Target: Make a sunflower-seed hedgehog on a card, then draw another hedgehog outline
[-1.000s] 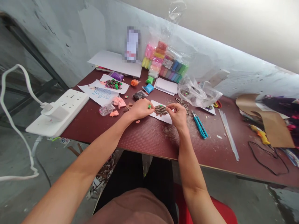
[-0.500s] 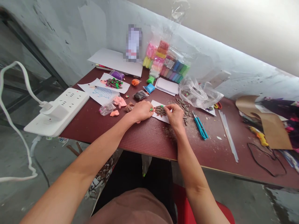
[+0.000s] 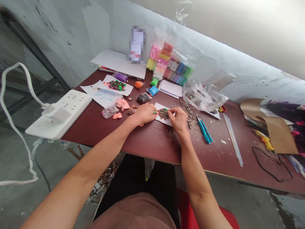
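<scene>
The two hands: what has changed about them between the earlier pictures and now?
The right hand has moved slightly left, further over the small white paper, uncovering more loose seeds. The left hand has come slightly nearer the person. No clear grasp or release shows. The blue-handled tool and power strip stayed put.

Seed cluster (image 3: 163, 113) on white paper (image 3: 159, 106)

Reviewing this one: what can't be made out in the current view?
All in the head view:
Part of the small white paper sheet: covered by the right bare hand.
Anything held in the left bare hand: hidden by its fingers.
Detail on the upright, pale rectangular object: pixelated.
Rest of the dark, pink-patched bundle: cut off by the right edge.
</scene>
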The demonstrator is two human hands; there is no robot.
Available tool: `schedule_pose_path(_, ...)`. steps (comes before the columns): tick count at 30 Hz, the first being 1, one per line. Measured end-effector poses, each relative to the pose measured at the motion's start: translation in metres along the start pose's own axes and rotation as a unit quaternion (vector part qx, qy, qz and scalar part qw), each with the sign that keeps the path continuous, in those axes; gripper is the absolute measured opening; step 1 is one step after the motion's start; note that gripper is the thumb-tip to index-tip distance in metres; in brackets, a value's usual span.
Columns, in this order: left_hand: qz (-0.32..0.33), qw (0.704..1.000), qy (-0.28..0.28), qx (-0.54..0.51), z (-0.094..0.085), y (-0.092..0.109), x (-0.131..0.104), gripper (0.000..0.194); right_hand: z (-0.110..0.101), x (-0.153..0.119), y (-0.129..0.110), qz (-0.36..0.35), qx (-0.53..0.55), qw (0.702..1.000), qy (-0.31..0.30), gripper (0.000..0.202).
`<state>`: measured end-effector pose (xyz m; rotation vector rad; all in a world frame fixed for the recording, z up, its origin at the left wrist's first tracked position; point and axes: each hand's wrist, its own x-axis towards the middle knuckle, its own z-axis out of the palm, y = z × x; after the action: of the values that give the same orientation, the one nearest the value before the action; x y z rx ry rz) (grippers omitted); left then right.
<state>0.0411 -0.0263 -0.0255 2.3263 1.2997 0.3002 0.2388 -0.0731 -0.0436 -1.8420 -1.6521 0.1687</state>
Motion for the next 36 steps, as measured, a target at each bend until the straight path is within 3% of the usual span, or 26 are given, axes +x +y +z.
schedule_pose_path(36, -0.009, 1.000, -0.016, 0.015, -0.0041, 0.0025, -0.0010, 0.031, -0.0043, -0.0009, -0.0072, -0.016, 0.032, 0.999, 0.018, 0.020)
